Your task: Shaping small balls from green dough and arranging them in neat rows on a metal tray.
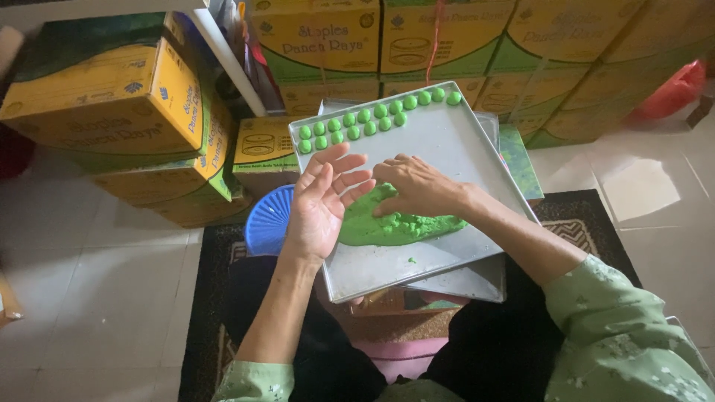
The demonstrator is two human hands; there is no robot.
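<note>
Seated on a dark patterned rug (pixel 205 313), knees under a square metal tray (pixel 454 145) that rests tilted across a second tray (pixel 477 281) beneath.

Left hand (pixel 322 199): raised just above the near left edge of the top tray, palm up and turned inward, fingers spread and loose; grip open, nothing seen in it.

Right hand (pixel 418 186): palm down on the lump of green dough (pixel 395 225), fingertips curled into its upper left end, pinching at the mass; grip closing on dough, though a separate pinched piece cannot be made out.

Green dough: flattened, irregular mound lying in the middle of the top tray, nearer the front edge than the back, partly hidden by the right hand. One tiny green crumb (pixel 411 260) just in front of it on the bare metal.

Small green balls (pixel 372 119): two neat rows along the far edge of the tray, running from the left corner toward the right one, well apart from the mound.

Blue ribbed plastic lid or basket (pixel 267 222): on the floor just left of the tray, partly behind the left hand.

Yellow-and-green cardboard cartons (pixel 112 97): stacked at left and along the back, on pale floor tiles. Red plastic bag (pixel 674 91) at far right.
</note>
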